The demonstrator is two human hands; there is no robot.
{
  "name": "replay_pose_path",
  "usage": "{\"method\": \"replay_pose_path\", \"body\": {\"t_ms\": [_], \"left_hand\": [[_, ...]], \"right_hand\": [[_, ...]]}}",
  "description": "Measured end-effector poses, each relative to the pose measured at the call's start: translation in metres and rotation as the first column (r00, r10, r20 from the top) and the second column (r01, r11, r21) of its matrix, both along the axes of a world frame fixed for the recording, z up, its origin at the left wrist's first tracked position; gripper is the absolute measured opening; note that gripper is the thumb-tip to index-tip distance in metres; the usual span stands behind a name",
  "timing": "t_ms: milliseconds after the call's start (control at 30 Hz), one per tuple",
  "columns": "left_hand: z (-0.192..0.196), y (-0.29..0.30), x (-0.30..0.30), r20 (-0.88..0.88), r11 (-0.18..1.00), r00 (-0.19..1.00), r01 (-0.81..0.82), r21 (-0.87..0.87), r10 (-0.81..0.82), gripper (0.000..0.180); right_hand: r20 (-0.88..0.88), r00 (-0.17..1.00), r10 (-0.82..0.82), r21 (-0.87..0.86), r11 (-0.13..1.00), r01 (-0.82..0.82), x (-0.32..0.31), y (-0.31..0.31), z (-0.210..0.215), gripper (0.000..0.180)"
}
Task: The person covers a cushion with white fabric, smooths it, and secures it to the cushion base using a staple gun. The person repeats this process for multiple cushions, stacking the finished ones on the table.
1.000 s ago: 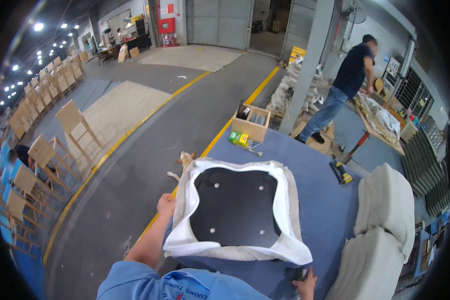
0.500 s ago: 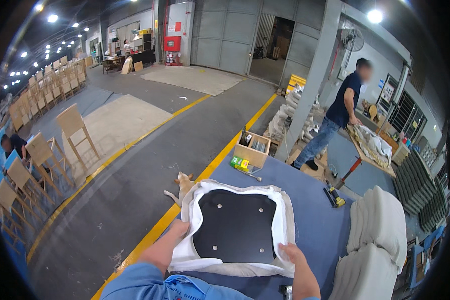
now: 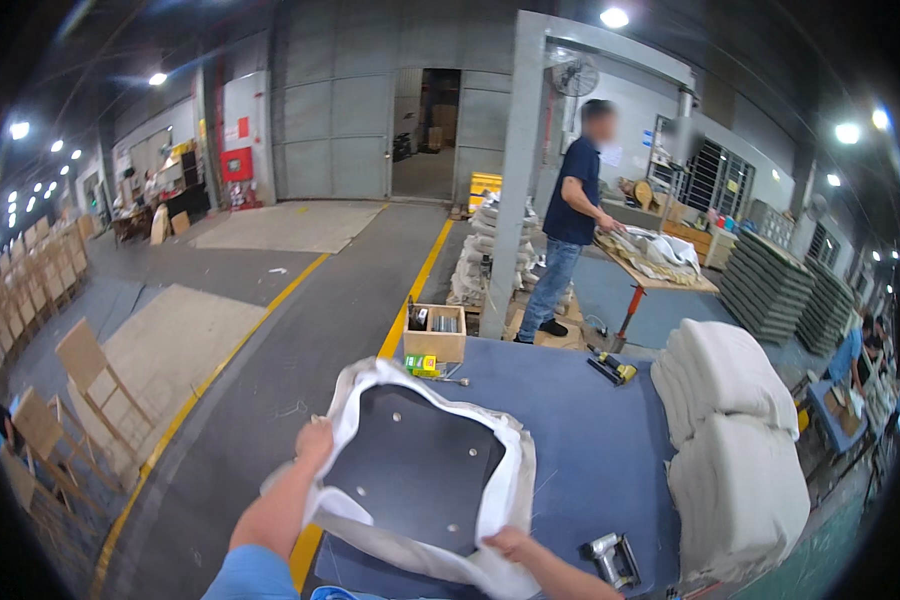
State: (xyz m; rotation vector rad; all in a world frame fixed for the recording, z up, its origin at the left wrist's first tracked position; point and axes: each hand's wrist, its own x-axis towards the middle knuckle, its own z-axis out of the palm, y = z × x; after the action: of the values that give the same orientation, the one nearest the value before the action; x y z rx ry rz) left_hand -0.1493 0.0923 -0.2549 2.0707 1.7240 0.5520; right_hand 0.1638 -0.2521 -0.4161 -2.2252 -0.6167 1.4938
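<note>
A seat cushion lies underside up at the near end of the blue-grey table, its black board (image 3: 400, 465) showing several round holes. White padding (image 3: 500, 475) and a loose beige fabric edge (image 3: 440, 565) ring the board. My left hand (image 3: 315, 445) is closed on the cushion's left edge, fingertips partly hidden by the cloth. At the near right corner, my right hand (image 3: 510, 543) pinches the fabric and padding. A silver staple gun (image 3: 612, 560) rests on the table to the right of that hand.
Stacked beige cushions (image 3: 735, 480) line the table's right side. A yellow-and-black staple gun (image 3: 612, 367), a wooden box (image 3: 435, 347) and a green-yellow carton (image 3: 422, 364) lie farther back. Beyond a grey post (image 3: 515, 180), a person (image 3: 575, 195) stands at another table.
My view has swung right. The cushion has turned and tilted, and my right hand has shifted to its near right corner. The silver staple gun now shows fully; the dog is no longer visible.
</note>
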Motion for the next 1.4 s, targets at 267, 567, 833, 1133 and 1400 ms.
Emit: {"method": "replay_pose_path", "body": {"t_ms": [267, 567, 833, 1133, 1400], "left_hand": [[0.189, 0.003, 0.083, -0.212, 0.876, 0.892, 0.440, 0.197, -0.400, 0.044], [0.199, -0.132, 0.084, 0.024, 0.688, 0.758, 0.578, 0.438, -0.652, 0.031], [0.193, -0.167, 0.061, 0.073, 0.630, 0.717, 0.553, 0.545, -0.693, 0.020], [0.194, -0.190, 0.041, 0.101, 0.559, 0.638, 0.573, 0.600, -0.763, 0.022], [0.193, -0.207, 0.030, -0.071, 0.511, 0.631, 0.684, 0.520, -0.773, 0.016]], "right_hand": [[0.537, 0.524, 0.661, 0.112, 0.560, -0.821, -0.135, 0.051, 0.043, 0.043], [-0.307, 0.948, -0.079, 0.799, 0.519, 0.303, -0.056, 0.029, 0.334, 0.037], [-0.377, 0.906, -0.193, 0.597, 0.697, 0.397, -0.035, 0.063, 0.388, 0.068], [-0.295, 0.929, -0.225, 0.506, 0.788, 0.351, -0.044, 0.062, 0.397, 0.068], [-0.319, 0.916, -0.245, 0.456, 0.807, 0.375, -0.052, 0.045, 0.396, 0.069]]}}
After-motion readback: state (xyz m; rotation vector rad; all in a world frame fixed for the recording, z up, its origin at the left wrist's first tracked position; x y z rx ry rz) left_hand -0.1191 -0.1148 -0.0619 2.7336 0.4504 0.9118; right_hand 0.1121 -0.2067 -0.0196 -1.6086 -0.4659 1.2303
